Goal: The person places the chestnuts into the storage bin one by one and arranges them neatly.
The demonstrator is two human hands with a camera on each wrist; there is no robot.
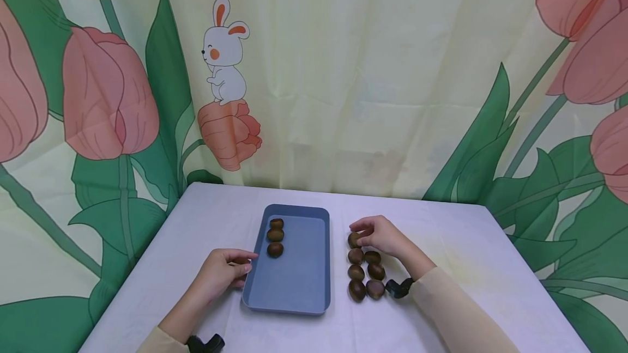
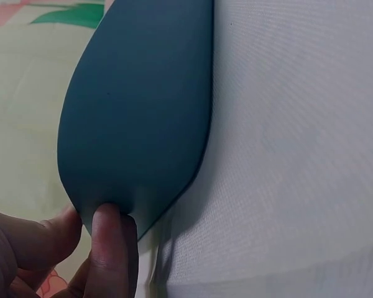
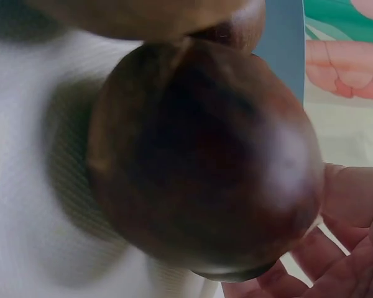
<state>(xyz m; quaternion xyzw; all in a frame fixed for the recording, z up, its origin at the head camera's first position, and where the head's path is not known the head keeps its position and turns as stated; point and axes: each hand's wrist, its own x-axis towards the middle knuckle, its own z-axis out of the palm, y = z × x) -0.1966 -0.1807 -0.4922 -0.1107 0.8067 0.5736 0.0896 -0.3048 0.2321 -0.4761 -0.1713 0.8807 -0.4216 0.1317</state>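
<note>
On the left, my left hand (image 1: pixel 225 274) holds the left rim of a shallow blue-grey tray (image 1: pixel 294 293), index finger on the rim and thumb against the outer wall (image 2: pixel 143 112). Three brown chestnuts (image 1: pixel 276 235) lie in a column in the tray's upper left part. To the tray's right, my right hand (image 1: pixel 382 235) pinches the farthest chestnut (image 1: pixel 353 241) of a row between thumb and fingers. Several more chestnuts (image 1: pixel 356 273) lie nearer in two columns on the cloth. A glossy chestnut (image 3: pixel 205 155) fills the right wrist view, partly covering the fingers.
A white cloth covers the table (image 1: pixel 338 336). Behind it hangs a curtain (image 1: pixel 343 97) printed with tulips and a rabbit. Black straps with small devices (image 1: pixel 399 288) sit at both wrists, the right one close beside the nearest chestnuts.
</note>
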